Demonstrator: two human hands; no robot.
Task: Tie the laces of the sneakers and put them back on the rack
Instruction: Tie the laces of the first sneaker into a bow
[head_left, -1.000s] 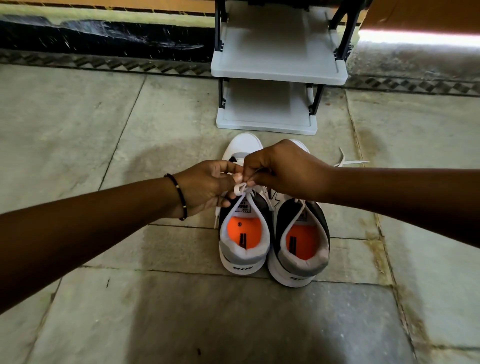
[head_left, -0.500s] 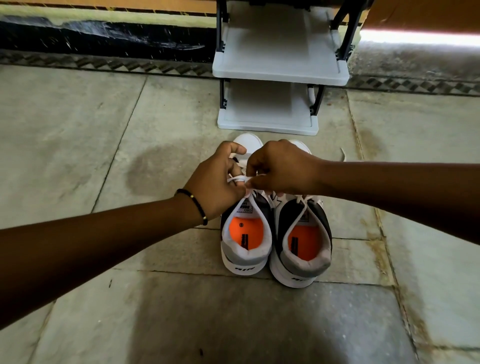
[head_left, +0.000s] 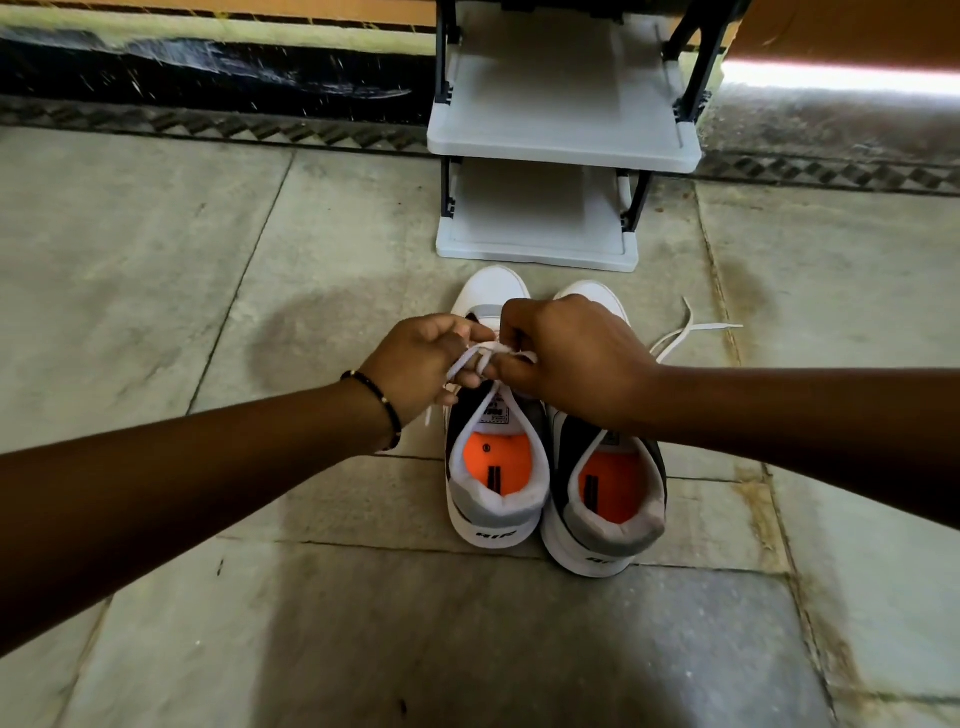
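While both hands pinch its white lace (head_left: 470, 358): left sneaker (head_left: 496, 467), white-toed, grey-heeled, orange insole.

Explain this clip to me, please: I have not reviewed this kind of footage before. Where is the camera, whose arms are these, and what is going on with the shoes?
There is no machine here. The camera sits on a person's head and looks forward and down, so the two arms reaching in from the bottom corners are that person's own. On the stone floor stands a pair of sneakers, heels toward the camera, orange insoles showing. The left hand, with a dark bracelet on its wrist, and the right hand both pinch the white lace of the left sneaker, working on a knot. The right sneaker has a loose lace trailing on the floor, so it looks untied. Beyond the toes stands a grey shoe rack; the shelves in view hold nothing.
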